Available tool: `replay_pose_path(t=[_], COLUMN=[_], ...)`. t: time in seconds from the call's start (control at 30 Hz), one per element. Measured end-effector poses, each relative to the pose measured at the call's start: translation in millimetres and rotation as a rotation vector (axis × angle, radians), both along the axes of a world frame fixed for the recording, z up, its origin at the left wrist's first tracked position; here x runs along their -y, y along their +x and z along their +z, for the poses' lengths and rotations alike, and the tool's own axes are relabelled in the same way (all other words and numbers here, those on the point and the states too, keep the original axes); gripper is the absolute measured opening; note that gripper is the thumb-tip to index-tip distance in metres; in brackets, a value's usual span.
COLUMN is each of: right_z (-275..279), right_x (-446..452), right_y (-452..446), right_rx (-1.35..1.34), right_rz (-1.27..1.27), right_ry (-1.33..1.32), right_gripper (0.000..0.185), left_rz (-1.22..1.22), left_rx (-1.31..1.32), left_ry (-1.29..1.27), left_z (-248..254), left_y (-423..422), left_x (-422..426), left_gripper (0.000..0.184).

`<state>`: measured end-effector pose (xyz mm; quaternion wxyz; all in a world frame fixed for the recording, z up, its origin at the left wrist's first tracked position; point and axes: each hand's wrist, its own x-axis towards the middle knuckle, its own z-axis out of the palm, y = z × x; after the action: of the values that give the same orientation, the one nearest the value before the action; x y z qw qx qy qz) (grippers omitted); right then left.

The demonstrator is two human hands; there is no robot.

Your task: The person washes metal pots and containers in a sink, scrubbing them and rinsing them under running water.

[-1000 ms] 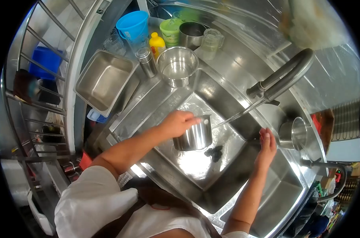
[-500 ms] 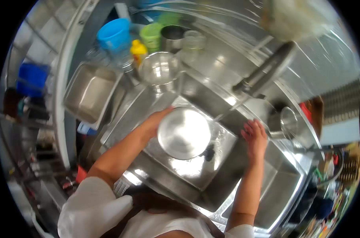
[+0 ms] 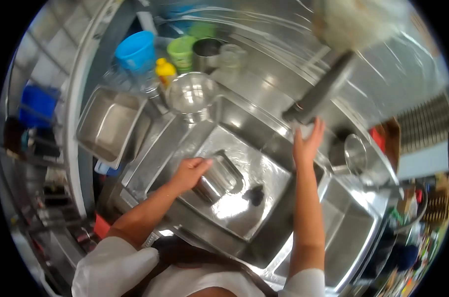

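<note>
My left hand [image 3: 190,173] grips a shiny steel pot [image 3: 217,180], which is tipped on its side low in the sink basin [image 3: 254,218]. Its thumb lies along the pot's upper edge. My right hand [image 3: 307,143] is raised at the base of the faucet [image 3: 313,96], thumb and fingers apart on either side of a pale spot there. Whether the fingers press on the faucet's lever is hard to see. A small dark lump [image 3: 254,195] lies on the wet metal sheet in the basin, right of the pot.
A rectangular steel pan [image 3: 110,123] and a steel strainer bowl [image 3: 192,94] stand left of the basin. Behind are a blue bucket [image 3: 137,51], a green cup [image 3: 182,53] and a yellow bottle [image 3: 165,70]. A second basin [image 3: 345,232] is at right.
My left hand has tipped the pot from showing its round face to lying sideways. My right hand has moved up to the faucet. The thin water stream no longer shows clearly.
</note>
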<state>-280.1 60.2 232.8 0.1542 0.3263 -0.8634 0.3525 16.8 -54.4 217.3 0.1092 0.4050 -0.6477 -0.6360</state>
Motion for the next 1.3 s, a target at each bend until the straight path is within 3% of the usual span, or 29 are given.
replay_pose_path(t=[0.07, 0.13, 0.2, 0.4, 0.47, 0.5, 0.57, 0.7, 0.77, 0.8, 0.87, 0.93, 0.97, 1.03, 1.13, 1.3], right_z=[-5, -53, -50, 7, 20, 13, -4, -12, -17, -20, -25, -19, -23, -40, -85, -106], right_x=[-11, -18, -6, 111, 144, 157, 176, 166, 138, 123, 90, 53, 36, 4, -45, -99], right_y=[38, 57, 92, 158, 171, 169, 160, 155, 159, 160, 160, 162, 163, 167, 177, 200], right_rx=[0.028, 0.504, 0.211, -0.159, -0.324, -0.331, -0.143, -0.223, -0.074, -0.08, 0.993, 1.35, 1.35, 1.938, 1.968, 1.955], right_rz=[0.094, 0.499, 0.784, 0.855, 0.749, 0.759, 0.799, 0.727, 0.708, 0.7, 0.456, 0.246, 0.242, -0.001, -0.234, -0.357], right_ry=[-0.042, -0.011, 0.141, 0.059, 0.135, 0.133, 0.388, 0.451, 0.213, 0.221, -0.303, -0.558, -0.56, -1.05, -1.21, -1.303], right_gripper=[0.047, 0.039, 0.04, 0.045, 0.039, 0.039, 0.028, 0.022, 0.023, 0.023, 0.025, 0.03, 0.03, 0.034, 0.038, 0.039], left_rz=[0.009, -0.001, -0.041, 0.057, 0.118, 0.146, 0.148, 0.196, 0.215, 0.256, 0.277, 0.292, 0.288, 0.283, 0.25, 0.189], left_rx=[-0.049, -0.099, -0.027, 0.033, -0.032, -0.067, -0.088, -0.134, -0.142, -0.141, -0.173, -0.175, -0.175, -0.204, -0.22, -0.278], left_ry=[-0.055, -0.117, -0.086, -0.089, -0.013, 0.023, -0.034, -0.059, -0.034, -0.015, 0.038, 0.027, 0.046, 0.05, 0.089, -0.008], left_z=[1, 0, 3, 11, 5, 9, 16, 20, 19, 19, 21, 19, 26, 29, 29, 35], left_y=[3, 11, 21, 69, 80, 83, 95, 112, 123, 127, 130, 133, 133, 131, 124, 106], left_x=[-6, -9, -12, -24, -30, -33, -33, -31, -25, -24, -20, -16, -14, -11, -11, -17], left_gripper=[0.032, 0.033, 0.033, 0.033, 0.033, 0.033, 0.032, 0.032, 0.032, 0.032, 0.03, 0.029, 0.028, 0.027, 0.025, 0.021])
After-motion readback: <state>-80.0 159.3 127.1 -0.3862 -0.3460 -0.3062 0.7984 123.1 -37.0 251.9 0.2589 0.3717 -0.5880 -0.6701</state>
